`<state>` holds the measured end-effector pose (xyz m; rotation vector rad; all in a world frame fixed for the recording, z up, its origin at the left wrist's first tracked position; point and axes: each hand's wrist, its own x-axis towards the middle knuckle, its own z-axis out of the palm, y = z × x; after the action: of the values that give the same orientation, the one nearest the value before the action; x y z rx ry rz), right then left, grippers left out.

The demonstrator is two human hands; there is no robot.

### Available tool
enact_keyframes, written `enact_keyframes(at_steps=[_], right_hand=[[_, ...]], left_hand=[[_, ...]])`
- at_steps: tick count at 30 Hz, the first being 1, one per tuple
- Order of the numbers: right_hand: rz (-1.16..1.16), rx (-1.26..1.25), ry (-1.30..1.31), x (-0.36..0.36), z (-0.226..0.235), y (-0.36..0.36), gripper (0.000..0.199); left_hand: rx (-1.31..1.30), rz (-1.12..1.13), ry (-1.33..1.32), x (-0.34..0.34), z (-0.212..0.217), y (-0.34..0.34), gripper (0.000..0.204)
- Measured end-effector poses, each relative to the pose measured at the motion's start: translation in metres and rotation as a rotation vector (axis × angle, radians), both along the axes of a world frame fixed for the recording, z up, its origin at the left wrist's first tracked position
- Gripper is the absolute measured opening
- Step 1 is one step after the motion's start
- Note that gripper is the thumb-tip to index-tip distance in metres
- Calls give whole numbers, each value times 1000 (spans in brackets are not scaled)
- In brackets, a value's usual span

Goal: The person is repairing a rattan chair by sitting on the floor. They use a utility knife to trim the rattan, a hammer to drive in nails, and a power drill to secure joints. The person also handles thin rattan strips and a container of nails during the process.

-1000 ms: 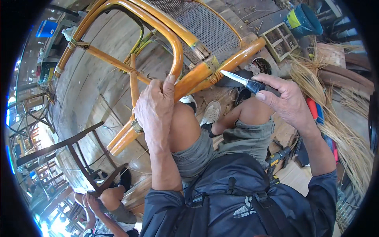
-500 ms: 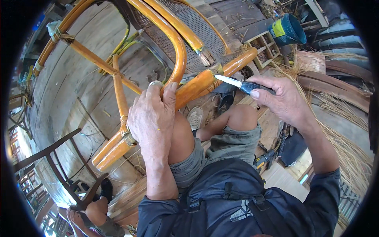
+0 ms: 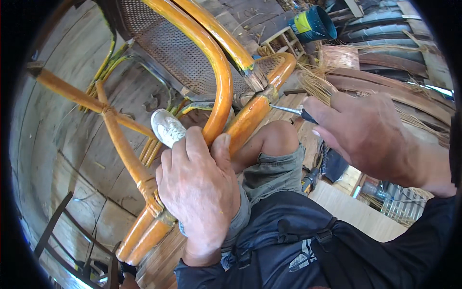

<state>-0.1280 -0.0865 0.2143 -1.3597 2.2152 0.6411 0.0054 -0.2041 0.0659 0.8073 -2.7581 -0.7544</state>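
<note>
The rattan frame (image 3: pixel 248 120) lies slantwise in front of the person's knees, its thick round poles glossy with an orange-amber finish and mottled along the grain. The left hand (image 3: pixel 198 185) is curled firmly around it, thumb laid along the straight pole close to where a smooth, bent pole comes down in a long U-shaped curve. The right hand (image 3: pixel 370 132) pinches a small knife (image 3: pixel 288 110) by its dark handle, thumb and forefinger pressed together on it; the slim metal blade points left at the wrapped joint beside the broken-looking pole end (image 3: pixel 255 79), whose fibres are split and frayed. Whether the tip touches the pole is hard to tell from this angle.

At the lower left, two parallel poles are tied side by side by a flat, knotted binding (image 3: pixel 155 204). Beyond the frame stands a fine-meshed cane panel (image 3: pixel 168 53) with rounded edges, over a floor (image 3: pixel 67 149) of worn, greyish wooden planks. A white shoe (image 3: pixel 168 127) rests near the left hand. Farther off are a teal bucket (image 3: pixel 315 26) with a yellow-green patch, a compartmented wooden box (image 3: pixel 285 44) and loose straw-coloured fibres (image 3: pixel 315 79).
</note>
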Motion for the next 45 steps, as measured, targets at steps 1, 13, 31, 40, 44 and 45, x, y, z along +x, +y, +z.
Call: enact_keyframes(at_steps=[1, 13, 31, 40, 44, 45], right_hand=[[-129, -56, -100, -3, -4, 6, 30], [-262, -117, -100, 4, -19, 9, 22], [-1517, -312, -750, 8, -38, 43, 43], [-35, -239, -31, 8, -20, 29, 45], [128, -118, 116, 12, -14, 20, 42], [133, -80, 130, 13, -13, 15, 41]], left_hand=[[-15, -4, 8, 2, -3, 0, 31], [-4, -42, 13, 5, -6, -4, 35], [-1, -21, 33, 6, -9, -5, 38], [-30, 22, 31, 4, -5, -6, 34], [-22, 16, 23, 4, -3, -4, 34], [-25, 10, 23, 4, -4, -4, 34]])
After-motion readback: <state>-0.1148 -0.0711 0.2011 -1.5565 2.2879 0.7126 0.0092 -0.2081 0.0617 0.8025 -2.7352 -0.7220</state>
